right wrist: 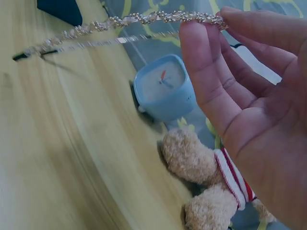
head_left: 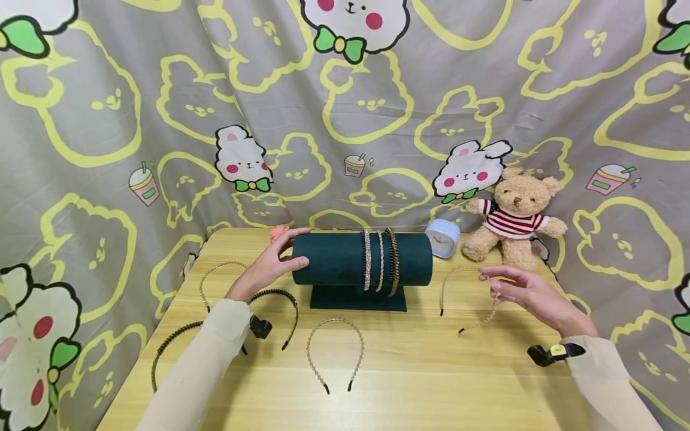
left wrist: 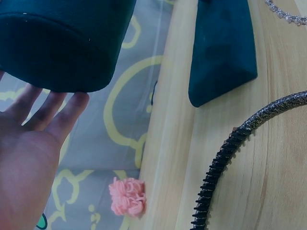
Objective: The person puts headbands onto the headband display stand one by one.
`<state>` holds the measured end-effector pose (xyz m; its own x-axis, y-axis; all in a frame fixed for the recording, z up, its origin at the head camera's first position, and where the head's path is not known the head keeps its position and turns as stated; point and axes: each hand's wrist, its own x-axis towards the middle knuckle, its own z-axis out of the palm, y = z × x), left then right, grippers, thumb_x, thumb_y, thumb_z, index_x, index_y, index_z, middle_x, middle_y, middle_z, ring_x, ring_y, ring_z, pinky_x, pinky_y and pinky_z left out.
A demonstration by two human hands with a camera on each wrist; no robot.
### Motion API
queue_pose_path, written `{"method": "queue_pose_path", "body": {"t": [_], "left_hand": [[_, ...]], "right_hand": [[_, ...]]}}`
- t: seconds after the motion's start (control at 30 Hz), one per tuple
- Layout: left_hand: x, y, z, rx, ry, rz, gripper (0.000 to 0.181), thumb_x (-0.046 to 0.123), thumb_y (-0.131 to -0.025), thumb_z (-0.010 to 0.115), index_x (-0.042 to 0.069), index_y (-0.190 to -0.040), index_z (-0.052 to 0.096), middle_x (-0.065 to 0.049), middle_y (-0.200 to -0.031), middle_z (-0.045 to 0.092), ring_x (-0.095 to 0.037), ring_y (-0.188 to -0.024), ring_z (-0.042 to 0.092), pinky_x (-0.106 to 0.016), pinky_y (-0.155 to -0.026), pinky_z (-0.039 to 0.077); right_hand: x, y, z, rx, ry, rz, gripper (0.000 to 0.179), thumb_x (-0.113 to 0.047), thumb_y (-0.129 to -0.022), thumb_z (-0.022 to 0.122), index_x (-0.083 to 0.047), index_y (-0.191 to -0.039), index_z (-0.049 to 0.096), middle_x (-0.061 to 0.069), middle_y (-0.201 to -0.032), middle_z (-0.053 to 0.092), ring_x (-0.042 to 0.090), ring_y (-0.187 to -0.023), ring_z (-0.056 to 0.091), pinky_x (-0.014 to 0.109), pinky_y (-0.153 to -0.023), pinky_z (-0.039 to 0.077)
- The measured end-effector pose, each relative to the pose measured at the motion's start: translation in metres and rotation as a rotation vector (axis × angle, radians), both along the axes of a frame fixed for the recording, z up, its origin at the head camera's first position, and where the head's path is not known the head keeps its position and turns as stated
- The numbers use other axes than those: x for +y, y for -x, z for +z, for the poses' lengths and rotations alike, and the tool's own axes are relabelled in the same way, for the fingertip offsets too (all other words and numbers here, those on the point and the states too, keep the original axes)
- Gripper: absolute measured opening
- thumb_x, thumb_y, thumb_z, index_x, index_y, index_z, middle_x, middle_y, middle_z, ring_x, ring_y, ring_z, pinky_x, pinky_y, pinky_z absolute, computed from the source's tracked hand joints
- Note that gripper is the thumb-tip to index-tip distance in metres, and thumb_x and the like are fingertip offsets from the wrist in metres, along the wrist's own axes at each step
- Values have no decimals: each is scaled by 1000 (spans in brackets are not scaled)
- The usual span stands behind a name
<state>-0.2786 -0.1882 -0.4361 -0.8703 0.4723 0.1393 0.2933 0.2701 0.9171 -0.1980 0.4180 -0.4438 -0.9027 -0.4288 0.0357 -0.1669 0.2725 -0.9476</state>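
A dark green velvet roll stand (head_left: 329,260) stands near the back of the table, with three headbands on it: a sparkling one (head_left: 368,263), a thin pale one (head_left: 381,263) and a brown one (head_left: 394,263). My left hand (head_left: 272,266) rests on the roll's left end, thumb at the front and fingers over the top. In the left wrist view, nearly straight fingers (left wrist: 72,112) touch the roll's rim. To the right of the stand, my right hand (head_left: 533,299) pinches a beaded headband (right wrist: 139,19) between thumb and fingertips, its dark-tipped ends pointing left.
A clear beaded headband (head_left: 335,321) lies front centre; dark headbands (head_left: 293,305) and a thin pale one (head_left: 203,281) lie left. Behind are a pink object (left wrist: 127,196), a blue clock (head_left: 443,238) and a teddy bear (head_left: 514,218) against a patterned curtain (head_left: 372,120).
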Motion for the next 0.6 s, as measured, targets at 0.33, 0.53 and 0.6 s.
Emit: {"method": "queue_pose_path", "body": {"t": [0.33,0.53,0.6], "left_hand": [[0,1,-1,10,-6,2,68,33,-106,73,37,-165,42,0,-179,22,-41,-166,22,-70,-129,30],[0,0,0,4,-10,-1,68,31,-106,73,36,-166,41,-1,-179,23,-41,-166,24,-70,-129,30],[0,0,0,8,-5,0,68,32,-106,73,35,-166,41,-1,-179,23,-42,-165,24,-71,-128,31]], "right_hand": [[-22,1,13,29,51,-63,35,-8,-115,53,-4,-149,61,-1,-128,69,16,-99,73,29,-90,65],[-39,4,14,50,131,-96,33,-6,-114,55,1,-146,62,3,-114,70,16,-97,74,29,-91,65],[-45,5,15,51,134,-102,34,-7,-114,55,4,-146,59,2,-112,70,15,-99,73,29,-92,64]]}}
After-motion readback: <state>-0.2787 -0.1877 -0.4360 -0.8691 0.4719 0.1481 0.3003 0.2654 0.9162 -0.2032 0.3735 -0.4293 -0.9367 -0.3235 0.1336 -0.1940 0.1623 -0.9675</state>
